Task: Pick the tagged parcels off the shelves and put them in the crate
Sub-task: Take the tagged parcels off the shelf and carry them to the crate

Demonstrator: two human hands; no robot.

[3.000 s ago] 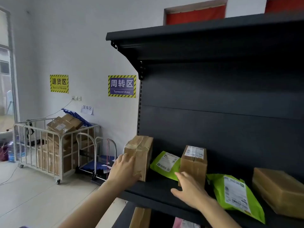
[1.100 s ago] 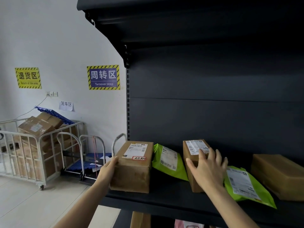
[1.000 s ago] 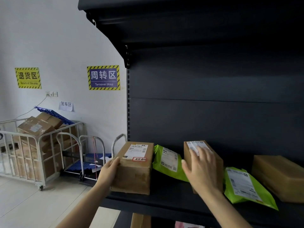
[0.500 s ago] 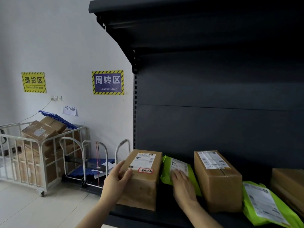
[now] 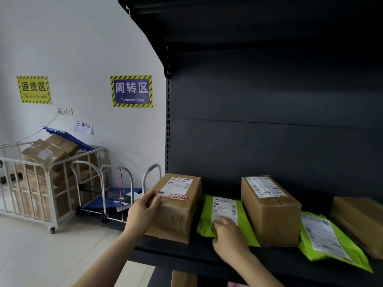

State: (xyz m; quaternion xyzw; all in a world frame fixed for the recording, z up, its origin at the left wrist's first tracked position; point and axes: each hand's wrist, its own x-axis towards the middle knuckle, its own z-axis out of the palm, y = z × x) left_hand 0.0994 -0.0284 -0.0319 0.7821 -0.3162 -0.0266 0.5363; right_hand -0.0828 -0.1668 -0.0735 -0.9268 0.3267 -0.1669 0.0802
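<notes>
A cardboard parcel (image 5: 180,206) with a white label and a red-edged handwritten tag lies at the left end of the dark shelf (image 5: 186,255). My left hand (image 5: 143,212) grips its near left corner, thumb on top. To its right a green mailer bag (image 5: 224,216) lies flat, and my right hand (image 5: 230,235) rests on it with its fingers on the white label. Further right stand a second cardboard box (image 5: 269,210), another green mailer (image 5: 329,239) and a taped brown parcel (image 5: 360,218). No crate is in view.
Left of the shelf, a white wire cage cart (image 5: 41,179) full of cardboard boxes stands against the wall. Folding hand trolleys with blue decks (image 5: 109,195) are parked beside it. A shelf above overhangs the parcels. Another box shows on the level below (image 5: 182,279).
My left hand has turned the tagged box label-up and holds its left corner. My right hand left the second box and came down onto the green mailer, now lying flat.
</notes>
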